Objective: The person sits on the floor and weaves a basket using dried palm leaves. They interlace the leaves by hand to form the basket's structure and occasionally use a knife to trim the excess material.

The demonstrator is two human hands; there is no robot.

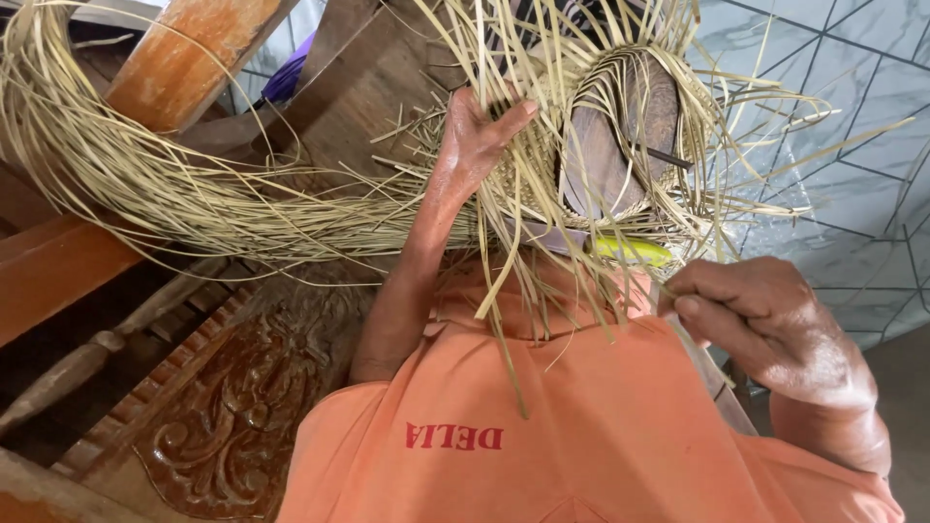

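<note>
Pale straw strips [194, 203] sweep in a long loose bundle over reddish-brown carved wooden furniture [232, 416], beside a grey marbled tile wall [852, 145]. Half-woven pale straw work around a dark rounded wooden form [620, 136] sits above an orange shirt [581, 426]. Left hand [475, 136] presses open-fingered on the weave; right hand [756, 320] is closed, pinching strands.
</note>
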